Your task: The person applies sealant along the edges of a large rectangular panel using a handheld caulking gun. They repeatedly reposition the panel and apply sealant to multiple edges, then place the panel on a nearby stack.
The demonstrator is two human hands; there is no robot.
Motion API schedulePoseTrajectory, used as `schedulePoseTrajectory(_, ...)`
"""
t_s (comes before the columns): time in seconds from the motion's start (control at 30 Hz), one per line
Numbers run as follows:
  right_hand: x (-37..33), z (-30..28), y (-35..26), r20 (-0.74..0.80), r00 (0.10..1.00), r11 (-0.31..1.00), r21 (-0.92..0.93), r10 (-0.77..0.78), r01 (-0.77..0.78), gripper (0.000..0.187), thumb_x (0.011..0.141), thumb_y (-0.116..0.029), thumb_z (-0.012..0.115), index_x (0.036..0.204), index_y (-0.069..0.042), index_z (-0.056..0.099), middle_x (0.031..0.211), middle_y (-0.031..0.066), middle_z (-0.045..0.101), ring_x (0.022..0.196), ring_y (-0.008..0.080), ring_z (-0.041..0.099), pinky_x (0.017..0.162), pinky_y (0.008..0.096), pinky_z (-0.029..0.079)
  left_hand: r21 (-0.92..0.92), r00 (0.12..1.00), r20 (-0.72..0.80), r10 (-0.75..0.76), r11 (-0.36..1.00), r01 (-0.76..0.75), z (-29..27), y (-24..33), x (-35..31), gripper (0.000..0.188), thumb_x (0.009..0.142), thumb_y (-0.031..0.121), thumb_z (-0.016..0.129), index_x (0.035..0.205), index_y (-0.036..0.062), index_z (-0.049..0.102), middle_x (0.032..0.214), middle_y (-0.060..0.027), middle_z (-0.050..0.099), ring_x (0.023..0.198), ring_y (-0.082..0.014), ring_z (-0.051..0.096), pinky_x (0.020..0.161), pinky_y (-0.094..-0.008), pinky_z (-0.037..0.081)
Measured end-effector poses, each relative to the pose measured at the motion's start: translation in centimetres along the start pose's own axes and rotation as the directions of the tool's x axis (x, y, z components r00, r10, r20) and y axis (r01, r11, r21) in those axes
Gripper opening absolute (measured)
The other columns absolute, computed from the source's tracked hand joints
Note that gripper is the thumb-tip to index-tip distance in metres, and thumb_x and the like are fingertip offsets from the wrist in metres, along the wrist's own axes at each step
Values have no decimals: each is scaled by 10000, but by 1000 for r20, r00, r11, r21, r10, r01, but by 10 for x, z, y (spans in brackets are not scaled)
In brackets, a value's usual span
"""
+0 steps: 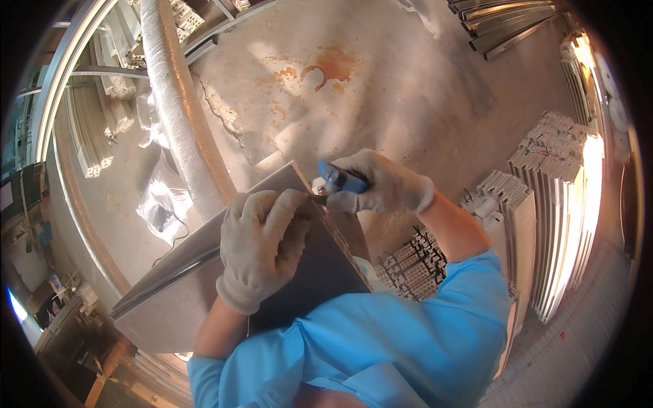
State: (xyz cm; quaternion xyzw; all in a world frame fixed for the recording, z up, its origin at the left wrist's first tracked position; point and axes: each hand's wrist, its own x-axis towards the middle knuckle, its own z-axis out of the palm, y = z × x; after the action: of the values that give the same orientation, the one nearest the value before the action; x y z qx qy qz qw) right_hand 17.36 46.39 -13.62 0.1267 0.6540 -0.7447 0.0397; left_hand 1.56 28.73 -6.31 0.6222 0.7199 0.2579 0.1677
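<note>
My right hand (384,182) grips a blue tool (345,178); left hand (262,238) curls over the dark panel (323,262), hold unclear. I'd keep those fingers off the tip.

See, on the box (323,262), the left hand (262,248), with the right hand (388,183) at two o'clock from it, holding a tool (342,178) at the box's two-o'clock edge. Around the frame, find a floor stain (337,64) at twelve, a long wrapped bundle (180,102) at ten and plastic sheeting (163,207) at nine. Note also stacked profiles (554,160) at three, with a lower stack (408,268) at four.
</note>
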Motion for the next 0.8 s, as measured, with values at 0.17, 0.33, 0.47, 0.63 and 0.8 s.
schedulePoseTrajectory(0.17,-3,2,0,8,1000,994,106,-7,6,259,906,-223,772,1036,-24,669,773,3,615,739,91,534,682,301,478,40,1000,-13,-14,999,15,1,0,1,352,752,82,745,1097,93,677,956,-72,595,879,-283,579,767,-401,477)
schedulePoseTrajectory(0.33,-2,2,3,-9,999,999,37,-37,37,292,905,-253,777,1042,-18,671,779,8,620,755,82,528,696,302,482,48,999,-33,-19,999,20,3,-3,-1,362,749,113,764,1095,80,664,958,-75,597,872,-291,578,761,-407,482)
schedulePoseTrajectory(0.47,-1,3,3,6,1000,990,144,11,-12,295,898,-276,785,984,-23,659,771,22,609,721,96,503,669,303,465,67,997,-69,-14,998,18,4,-2,-2,330,774,156,764,1076,80,653,952,-73,600,855,-293,583,749,-406,486)
schedulePoseTrajectory(0.63,-2,-1,0,22,1000,999,40,21,-22,293,891,-289,790,952,-37,653,734,14,577,687,98,479,636,292,441,212,991,-58,-120,969,130,-1,-6,-22,225,854,250,715,990,95,626,918,-75,596,842,-290,584,740,-416,477)
schedulePoseTrajectory(0.8,-4,-2,1,2,999,999,1,34,-34,315,883,-314,797,943,-42,650,713,3,562,672,103,474,627,294,436,371,975,-131,-181,903,217,-32,-41,-79,171,917,234,670,943,73,618,876,-93,590,820,-299,565,732,-428,459)
